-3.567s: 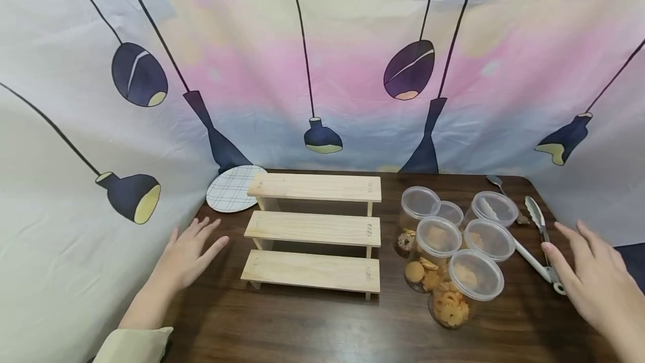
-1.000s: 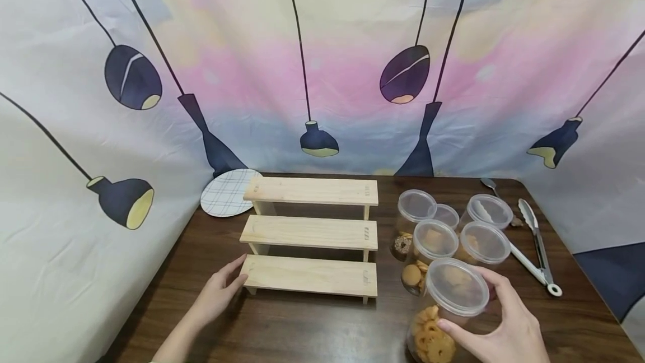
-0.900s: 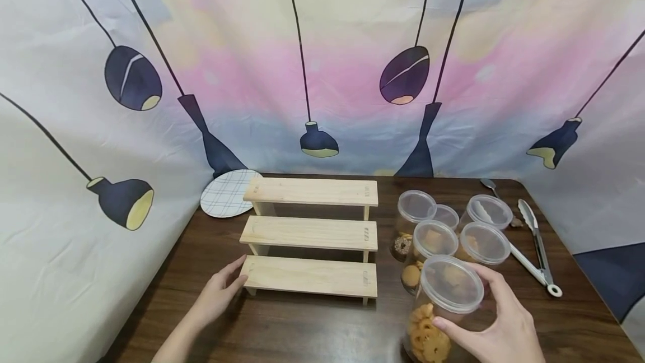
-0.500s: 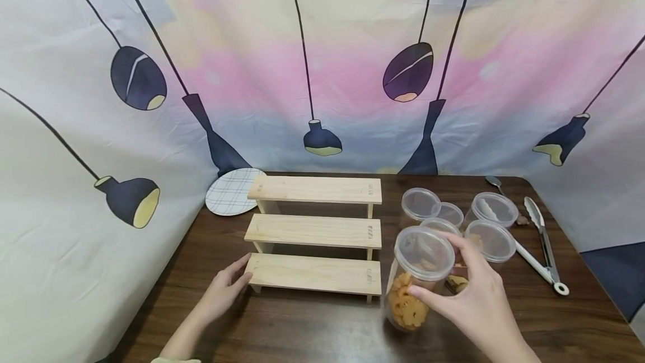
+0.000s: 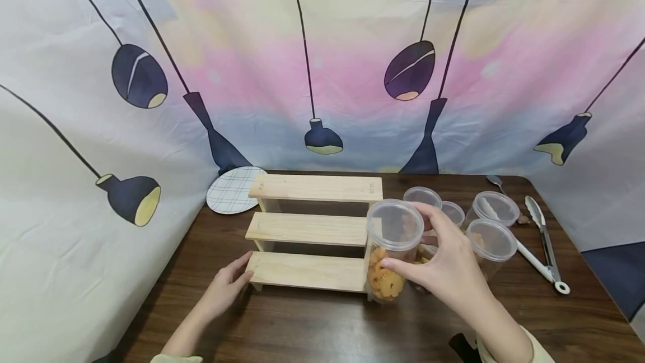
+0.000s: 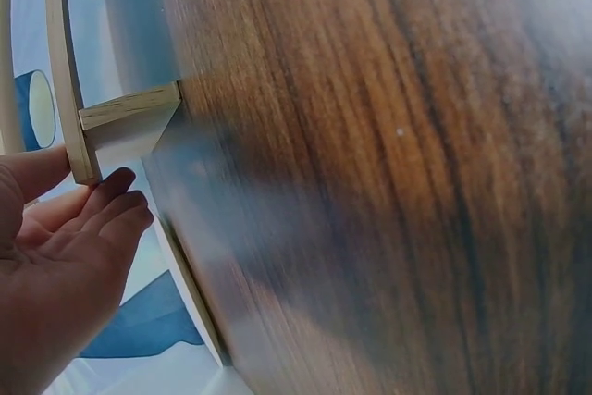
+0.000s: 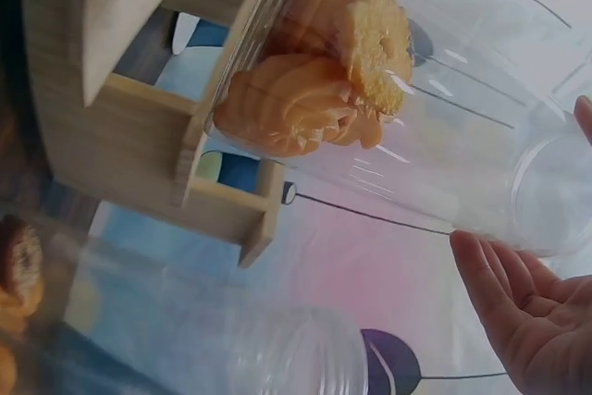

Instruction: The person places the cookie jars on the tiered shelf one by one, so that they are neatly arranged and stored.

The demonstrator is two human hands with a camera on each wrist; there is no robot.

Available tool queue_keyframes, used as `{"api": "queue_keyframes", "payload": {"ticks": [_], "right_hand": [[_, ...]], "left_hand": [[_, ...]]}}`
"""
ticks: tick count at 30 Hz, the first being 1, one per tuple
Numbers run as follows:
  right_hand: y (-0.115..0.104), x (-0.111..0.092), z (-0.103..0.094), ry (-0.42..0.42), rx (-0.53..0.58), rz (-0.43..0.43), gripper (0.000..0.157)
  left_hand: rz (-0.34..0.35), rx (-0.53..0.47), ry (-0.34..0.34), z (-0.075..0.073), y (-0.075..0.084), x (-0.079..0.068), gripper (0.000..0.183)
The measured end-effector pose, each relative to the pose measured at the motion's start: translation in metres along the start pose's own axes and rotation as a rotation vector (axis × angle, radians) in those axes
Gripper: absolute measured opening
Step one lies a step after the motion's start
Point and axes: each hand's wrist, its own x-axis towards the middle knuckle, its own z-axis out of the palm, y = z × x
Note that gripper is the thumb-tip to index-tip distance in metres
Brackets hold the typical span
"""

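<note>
My right hand [image 5: 448, 262] grips a clear plastic jar [image 5: 395, 226], thumb on the near side and fingers behind it. Ring-shaped golden cookies [image 7: 305, 71] lie in the jar's lower part. In the head view the jar stands upright over the right end of the lowest step of a pale three-step wooden rack [image 5: 307, 271]. The right wrist view has its base right by the rack's boards. My left hand [image 5: 225, 290] pinches the left end of that lowest step, thumb and fingers on opposite faces of the board [image 6: 65, 71].
Several lidded jars [image 5: 491, 240] stand at the right, partly behind my right hand. Beyond them lie tongs [image 5: 546, 245] with white handles and a spoon [image 5: 496, 182]. A checked round plate [image 5: 233, 190] sits behind the rack's left side, on the brown table [image 5: 302, 329] before a printed cloth.
My right hand took hold of the cookie jar and carried it left and back to the rack's right end. My left hand came down to the lowest step and has since stayed there.
</note>
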Motion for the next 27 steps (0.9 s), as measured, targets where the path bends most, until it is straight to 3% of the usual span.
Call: {"api": "queue_keyframes", "payload": {"ticks": [7,18,27], "right_hand": [[-0.013,0.022,0.016,-0.037,0.071,-0.077,0.089],[-0.031,0.057,0.035,-0.078,0.287,-0.046,0.080],[-0.043,0.088,0.062,-0.070,0.274,-0.089,0.081]], "left_hand": [[-0.024,-0.017,-0.002,0.004,-0.002,-0.002,0.048],[-0.023,0.003,-0.005,0.004,0.000,0.001,0.047],[-0.033,0.046,0.004,0.000,0.004,0.003,0.047]]}}
